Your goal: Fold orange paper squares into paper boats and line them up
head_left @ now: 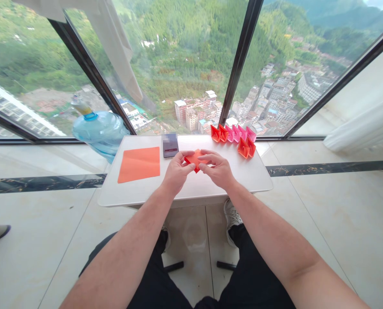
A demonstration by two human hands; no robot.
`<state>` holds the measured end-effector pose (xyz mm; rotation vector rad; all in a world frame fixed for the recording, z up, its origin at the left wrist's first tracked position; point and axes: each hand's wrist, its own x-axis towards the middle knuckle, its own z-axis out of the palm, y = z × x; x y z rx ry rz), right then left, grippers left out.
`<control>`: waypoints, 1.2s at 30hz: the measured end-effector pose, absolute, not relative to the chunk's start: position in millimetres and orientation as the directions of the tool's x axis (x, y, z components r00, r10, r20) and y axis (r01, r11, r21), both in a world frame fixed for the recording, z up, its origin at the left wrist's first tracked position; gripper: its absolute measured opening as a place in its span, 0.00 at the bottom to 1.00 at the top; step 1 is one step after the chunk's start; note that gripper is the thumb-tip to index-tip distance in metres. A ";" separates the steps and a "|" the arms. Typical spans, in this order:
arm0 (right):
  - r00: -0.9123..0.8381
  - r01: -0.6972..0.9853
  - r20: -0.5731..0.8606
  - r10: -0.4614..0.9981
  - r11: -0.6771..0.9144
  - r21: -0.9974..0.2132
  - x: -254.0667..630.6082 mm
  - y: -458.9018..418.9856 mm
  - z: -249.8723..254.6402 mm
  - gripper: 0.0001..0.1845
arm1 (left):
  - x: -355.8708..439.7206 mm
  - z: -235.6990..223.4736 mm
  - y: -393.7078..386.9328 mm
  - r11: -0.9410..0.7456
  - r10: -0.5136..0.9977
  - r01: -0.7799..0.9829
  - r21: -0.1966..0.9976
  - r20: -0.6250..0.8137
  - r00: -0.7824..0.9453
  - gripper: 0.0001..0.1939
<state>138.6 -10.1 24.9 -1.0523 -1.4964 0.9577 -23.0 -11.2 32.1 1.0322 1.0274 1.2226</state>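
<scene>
Through the feed, I hold folded orange paper (196, 159) between the fingertips of the left hand (176, 172) and right hand (219, 172); an orange sheet (139, 165) lies left of those fingers.

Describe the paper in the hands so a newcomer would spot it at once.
By the big window stands a white table. Near its middle, between the left hand and right hand, is a small folded orange-red paper. Unlike the flat orange sheet to its left and the folded pieces to its right, it alone is held.
</scene>
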 end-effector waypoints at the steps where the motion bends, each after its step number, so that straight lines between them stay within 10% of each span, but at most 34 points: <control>1: -0.089 0.148 0.296 0.951 0.306 -0.940 138.3 -10.3 25.4 0.12 | -21.7 32.1 -11.7 0.063 0.997 -0.220 0.973 -0.052 0.057 0.24; 14: -0.070 0.229 0.303 0.951 0.311 -0.923 137.8 -9.8 25.4 0.11 | -38.6 34.5 -11.4 -0.172 0.963 0.180 0.969 0.127 0.237 0.00; 36: -0.068 0.321 0.324 0.943 0.329 -0.888 134.2 -6.7 13.2 0.32 | -28.8 35.2 -16.5 -0.042 0.984 0.097 0.994 0.024 0.177 0.13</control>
